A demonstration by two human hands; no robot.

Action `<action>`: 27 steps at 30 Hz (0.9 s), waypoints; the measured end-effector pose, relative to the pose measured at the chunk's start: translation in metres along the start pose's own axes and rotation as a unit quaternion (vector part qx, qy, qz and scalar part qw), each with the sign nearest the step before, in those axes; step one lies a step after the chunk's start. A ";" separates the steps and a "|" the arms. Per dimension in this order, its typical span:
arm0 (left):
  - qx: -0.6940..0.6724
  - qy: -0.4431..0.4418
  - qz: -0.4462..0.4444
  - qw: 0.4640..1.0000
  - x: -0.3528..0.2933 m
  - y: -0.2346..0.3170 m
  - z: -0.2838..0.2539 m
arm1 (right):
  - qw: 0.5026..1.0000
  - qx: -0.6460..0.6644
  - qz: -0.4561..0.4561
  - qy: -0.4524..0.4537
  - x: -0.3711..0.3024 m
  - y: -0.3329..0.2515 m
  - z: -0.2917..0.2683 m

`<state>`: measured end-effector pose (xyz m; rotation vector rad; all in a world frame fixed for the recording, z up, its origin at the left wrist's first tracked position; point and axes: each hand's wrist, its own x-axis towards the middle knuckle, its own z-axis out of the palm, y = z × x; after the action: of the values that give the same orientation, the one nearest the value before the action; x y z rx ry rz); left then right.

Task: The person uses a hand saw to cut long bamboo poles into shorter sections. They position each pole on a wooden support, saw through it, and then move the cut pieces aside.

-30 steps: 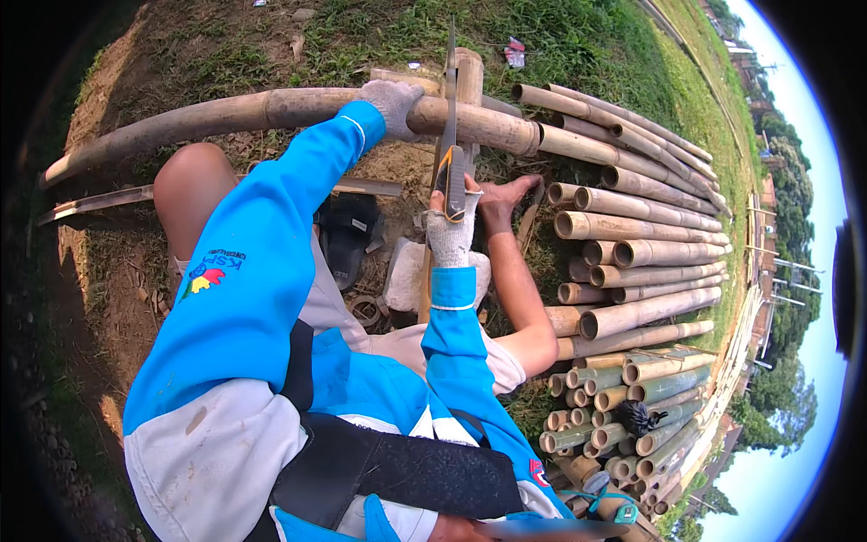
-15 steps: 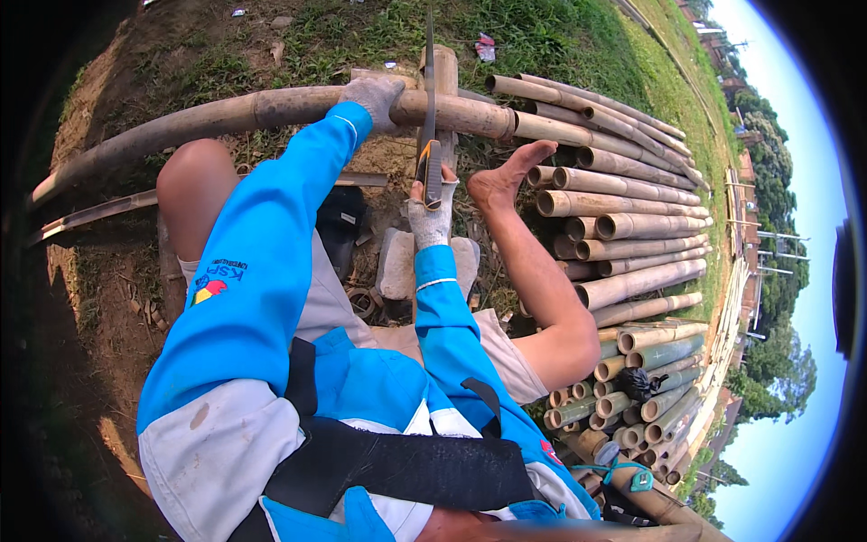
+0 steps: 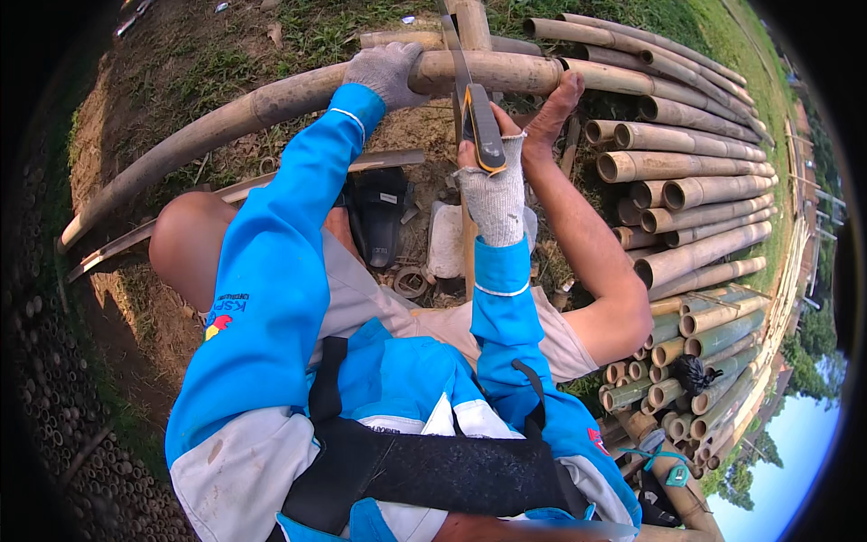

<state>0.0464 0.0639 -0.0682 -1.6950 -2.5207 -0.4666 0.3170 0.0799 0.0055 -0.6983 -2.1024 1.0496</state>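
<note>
A long bamboo pole [image 3: 298, 95] runs across in front of me, curving down toward the left. My left hand [image 3: 384, 74], in a pale knit glove, is wrapped over it from above. In my right hand [image 3: 492, 181] is a hand saw [image 3: 485, 128] with a black and orange handle; that glove leaves fingertips bare. The saw's blade crosses the pole just right of my left hand, its far end passing out of the picture. Whether the teeth have cut in cannot be made out. My bare right foot [image 3: 555, 113] is against the pole farther right.
An upright post [image 3: 471, 25] stands behind the pole, with another bamboo piece [image 3: 397, 40] beside it. Cut bamboo poles [image 3: 686, 167] are stacked on the right, greener ones [image 3: 722, 334] nearer. A black sandal [image 3: 377, 217] and a pale block [image 3: 445, 239] lie between my legs.
The whole view has shifted, so everything sits farther right and the pole higher. The saw's handle is slightly closer to the pole, and its blade leans more. Both hands keep their hold.
</note>
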 end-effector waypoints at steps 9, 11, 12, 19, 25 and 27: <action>-0.003 -0.131 -0.040 0.991 0.017 0.003 -0.021 | 0.981 -0.118 0.143 -0.052 -0.218 -0.105 -0.100; 0.011 -0.121 -0.045 0.992 0.020 0.002 -0.019 | 0.991 -0.080 0.098 -0.040 -0.171 -0.083 -0.084; 0.011 -0.124 -0.048 0.991 0.021 0.003 -0.017 | 0.997 -0.040 0.060 -0.021 -0.130 -0.062 -0.066; 0.002 -0.110 -0.026 0.994 0.017 0.002 -0.019 | 0.998 0.047 0.044 0.009 0.009 0.038 0.023; -0.003 -0.122 -0.033 0.992 0.014 -0.001 -0.006 | 0.987 -0.117 0.101 -0.050 -0.204 -0.089 -0.090; 0.022 -0.070 -0.019 0.997 0.014 -0.002 -0.003 | 0.985 -0.083 0.139 -0.055 -0.217 -0.095 -0.102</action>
<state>0.0388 0.0746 -0.0628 -1.7235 -2.6419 -0.3028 0.5157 -0.0756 0.0580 -1.0630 -2.2514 1.0899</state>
